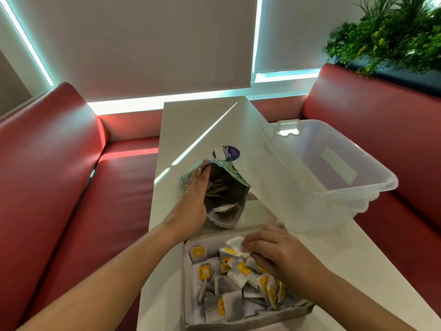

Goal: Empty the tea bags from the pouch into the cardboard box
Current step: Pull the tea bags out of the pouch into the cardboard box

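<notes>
A green foil pouch (229,173) stands open on the white table (205,125), with a few tea bags showing inside it. My left hand (193,201) grips the pouch's left side and holds its mouth open. Just in front lies the cardboard box (250,321), filled with several white tea bags (229,285) with yellow tags. My right hand (279,254) is over the box's far right part, fingers closed on a white tea bag (235,243).
A clear plastic tub (334,177) stands at the table's right edge, overhanging the red bench seat (59,187). A round blue sticker (226,152) lies behind the pouch. Red seats flank both sides; a plant (391,32) sits at the back right.
</notes>
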`<state>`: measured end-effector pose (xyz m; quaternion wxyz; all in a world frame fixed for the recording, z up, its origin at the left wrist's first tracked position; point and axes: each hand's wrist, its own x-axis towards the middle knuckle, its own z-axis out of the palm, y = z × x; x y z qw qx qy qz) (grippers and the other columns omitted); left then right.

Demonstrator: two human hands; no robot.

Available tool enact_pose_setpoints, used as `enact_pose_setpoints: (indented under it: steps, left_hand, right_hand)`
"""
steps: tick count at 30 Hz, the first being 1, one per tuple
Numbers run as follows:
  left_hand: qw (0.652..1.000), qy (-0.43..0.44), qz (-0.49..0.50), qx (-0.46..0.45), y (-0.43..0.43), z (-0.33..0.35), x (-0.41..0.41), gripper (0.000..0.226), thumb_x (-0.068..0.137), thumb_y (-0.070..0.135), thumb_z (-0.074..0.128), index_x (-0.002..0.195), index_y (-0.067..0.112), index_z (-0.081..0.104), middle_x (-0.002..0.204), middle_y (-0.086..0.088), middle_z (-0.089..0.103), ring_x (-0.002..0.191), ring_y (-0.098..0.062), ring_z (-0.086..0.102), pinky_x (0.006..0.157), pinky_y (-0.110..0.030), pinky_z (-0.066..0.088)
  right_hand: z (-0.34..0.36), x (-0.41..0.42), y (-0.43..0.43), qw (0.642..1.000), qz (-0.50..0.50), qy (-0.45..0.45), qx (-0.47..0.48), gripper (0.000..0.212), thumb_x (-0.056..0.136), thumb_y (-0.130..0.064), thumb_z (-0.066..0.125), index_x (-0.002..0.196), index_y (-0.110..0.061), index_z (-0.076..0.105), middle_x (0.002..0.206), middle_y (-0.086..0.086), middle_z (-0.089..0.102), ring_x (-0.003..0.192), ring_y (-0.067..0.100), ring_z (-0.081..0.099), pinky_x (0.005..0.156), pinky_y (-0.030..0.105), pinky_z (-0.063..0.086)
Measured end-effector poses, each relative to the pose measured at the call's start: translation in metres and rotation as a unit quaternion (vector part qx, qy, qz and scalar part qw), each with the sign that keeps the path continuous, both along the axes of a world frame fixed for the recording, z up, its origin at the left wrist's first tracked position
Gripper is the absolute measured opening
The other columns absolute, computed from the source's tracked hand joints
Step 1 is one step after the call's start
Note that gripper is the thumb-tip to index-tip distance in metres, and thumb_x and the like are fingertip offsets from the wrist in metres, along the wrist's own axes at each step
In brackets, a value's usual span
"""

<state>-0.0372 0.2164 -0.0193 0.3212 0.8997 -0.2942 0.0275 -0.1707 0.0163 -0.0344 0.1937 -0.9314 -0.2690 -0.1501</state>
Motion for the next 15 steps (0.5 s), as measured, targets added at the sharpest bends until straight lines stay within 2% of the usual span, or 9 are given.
enact_pose_setpoints:
  steps: [4, 7, 9, 10, 12, 13, 15]
  left_hand:
    - [1.000, 0.000, 0.001, 0.000, 0.002, -0.002, 0.001, 0.083, 0.087, -0.010, 0.038, 0.150, 0.023, -0.005, 0.157, 0.008, -0.005, 0.142, -0.005, -0.007, 0.116, -0.021, 0.002]
    - [1.000, 0.001, 0.002, -0.005, 0.003, -0.002, 0.000, 0.084, 0.087, -0.010, 0.039, 0.149, 0.023, -0.006, 0.159, 0.003, -0.004, 0.145, -0.009, -0.004, 0.118, -0.026, 0.006]
    - [1.000, 0.003, 0.004, -0.009, 0.003, -0.002, -0.001, 0.084, 0.086, -0.011, 0.038, 0.149, 0.024, -0.005, 0.159, 0.002, -0.003, 0.144, -0.008, -0.004, 0.117, -0.025, 0.005]
    - [1.000, 0.006, 0.005, -0.012, 0.002, -0.001, -0.003, 0.084, 0.086, -0.011, 0.038, 0.149, 0.024, -0.005, 0.159, 0.003, -0.003, 0.143, -0.006, -0.004, 0.117, -0.026, 0.006]
    - [1.000, 0.011, 0.007, -0.017, 0.002, 0.000, -0.004, 0.085, 0.086, -0.011, 0.038, 0.149, 0.026, -0.006, 0.159, 0.004, -0.002, 0.142, -0.005, -0.002, 0.118, -0.027, 0.008]
    - [1.000, 0.013, 0.008, -0.018, 0.002, 0.000, -0.005, 0.086, 0.086, -0.011, 0.038, 0.149, 0.027, -0.007, 0.159, 0.004, -0.001, 0.143, -0.006, -0.001, 0.118, -0.028, 0.009]
    - [1.000, 0.015, 0.012, -0.022, 0.002, 0.001, -0.005, 0.086, 0.086, -0.011, 0.038, 0.149, 0.027, -0.007, 0.159, 0.005, -0.001, 0.144, -0.008, 0.001, 0.117, -0.027, 0.009]
  right_hand:
    - [-0.016, -0.010, -0.003, 0.989, 0.040, 0.130, -0.060, 0.018, 0.088, -0.024, 0.057, 0.097, -0.023, 0.071, 0.102, -0.006, 0.068, 0.090, 0.011, 0.062, 0.078, 0.023, 0.052]
    - [-0.020, -0.013, -0.003, 0.976, 0.038, 0.205, -0.065, 0.018, 0.085, -0.016, 0.061, 0.098, -0.022, 0.072, 0.108, -0.005, 0.062, 0.093, 0.012, 0.060, 0.078, 0.014, 0.044]
    - [-0.026, -0.011, -0.003, 0.965, 0.038, 0.249, -0.077, 0.022, 0.087, -0.015, 0.062, 0.106, -0.023, 0.071, 0.115, -0.005, 0.059, 0.099, 0.012, 0.058, 0.083, 0.015, 0.043]
    - [-0.028, -0.010, -0.003, 0.956, 0.046, 0.275, -0.089, 0.025, 0.088, -0.015, 0.061, 0.110, -0.025, 0.069, 0.117, -0.005, 0.060, 0.102, 0.013, 0.058, 0.089, 0.020, 0.046]
    - [-0.029, -0.007, -0.002, 0.944, 0.055, 0.306, -0.109, 0.032, 0.090, -0.015, 0.056, 0.117, -0.030, 0.064, 0.119, -0.005, 0.062, 0.104, 0.015, 0.058, 0.092, 0.030, 0.049]
    - [-0.027, -0.006, -0.002, 0.943, 0.042, 0.311, -0.110, 0.035, 0.091, -0.014, 0.053, 0.118, -0.034, 0.063, 0.119, -0.005, 0.063, 0.103, 0.016, 0.058, 0.091, 0.031, 0.049]
    - [-0.019, -0.002, -0.005, 0.954, -0.003, 0.291, -0.079, 0.033, 0.092, -0.018, 0.050, 0.117, -0.035, 0.064, 0.117, -0.008, 0.061, 0.101, 0.010, 0.056, 0.089, 0.024, 0.047]
